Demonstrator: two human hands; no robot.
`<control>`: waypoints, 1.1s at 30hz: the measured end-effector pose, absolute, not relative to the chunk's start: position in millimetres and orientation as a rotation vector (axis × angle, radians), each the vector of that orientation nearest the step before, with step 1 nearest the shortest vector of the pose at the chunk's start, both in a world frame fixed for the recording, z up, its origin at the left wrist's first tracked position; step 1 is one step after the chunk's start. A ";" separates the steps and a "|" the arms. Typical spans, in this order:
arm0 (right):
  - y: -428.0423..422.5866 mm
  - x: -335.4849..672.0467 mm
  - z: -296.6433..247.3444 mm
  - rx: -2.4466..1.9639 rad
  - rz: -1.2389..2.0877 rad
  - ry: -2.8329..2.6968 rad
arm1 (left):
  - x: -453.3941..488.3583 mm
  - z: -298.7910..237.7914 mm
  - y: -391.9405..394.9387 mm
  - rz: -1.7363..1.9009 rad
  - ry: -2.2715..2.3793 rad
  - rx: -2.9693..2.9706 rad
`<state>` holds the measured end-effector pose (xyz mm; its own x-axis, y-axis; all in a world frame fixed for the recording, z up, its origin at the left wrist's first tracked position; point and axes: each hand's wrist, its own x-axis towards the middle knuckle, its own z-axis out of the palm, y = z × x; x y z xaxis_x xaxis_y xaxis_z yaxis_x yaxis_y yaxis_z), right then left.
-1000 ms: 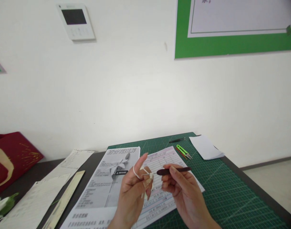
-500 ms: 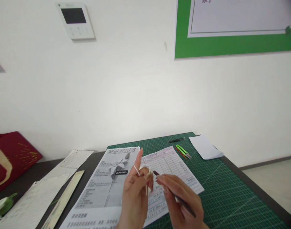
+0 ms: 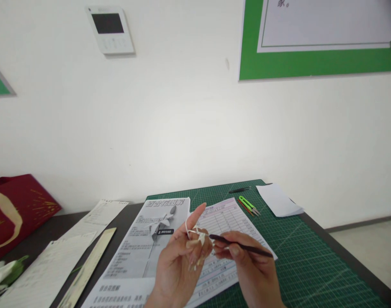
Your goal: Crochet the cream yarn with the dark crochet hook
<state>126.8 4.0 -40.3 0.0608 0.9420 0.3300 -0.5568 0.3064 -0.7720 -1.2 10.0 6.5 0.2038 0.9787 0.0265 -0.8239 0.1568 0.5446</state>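
Note:
My left hand (image 3: 178, 261) pinches a small piece of white crochet work (image 3: 202, 238), its index finger raised with white yarn (image 3: 187, 226) looped round it. In my right hand (image 3: 255, 267) lies a crochet hook with a dark handle (image 3: 251, 249), held between thumb and fingers. Its thin metal tip points left and reaches into the yarn at the left fingers. Part of the white piece is hidden by the left fingers. Both hands are above printed sheets, among them a pattern page with a flower picture (image 3: 140, 248) and a ruled form (image 3: 226, 216).
A green cutting mat (image 3: 304, 256) lies under the sheets. On it are green thread snips (image 3: 247, 204), black tweezers (image 3: 239, 190) and folded white paper (image 3: 279, 201). To the left are handwritten sheets (image 3: 60, 256), a pale ruler-like strip (image 3: 89, 269) and a red bag (image 3: 31, 196).
The hook has swung from a steep slant to nearly level, its tip now at the white piece. My left hand has turned, its index finger leaning right. The view has shifted slightly.

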 end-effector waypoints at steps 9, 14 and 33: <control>12.5 135.8 -37.7 -0.411 1.425 -0.782 | -6.6 4.5 12.5 1.348 0.366 0.528; 13.5 136.5 -34.5 -0.386 1.450 -0.761 | -7.3 5.3 12.6 1.336 0.348 0.541; 16.2 144.6 -30.1 -0.374 1.435 -0.834 | -15.1 2.5 15.7 1.281 0.254 0.609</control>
<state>144.6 16.2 -30.1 -0.0759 0.9580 0.2765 -0.7147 0.1411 -0.6851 -15.1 15.7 2.5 0.2849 0.9464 0.1520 -0.8167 0.1566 0.5554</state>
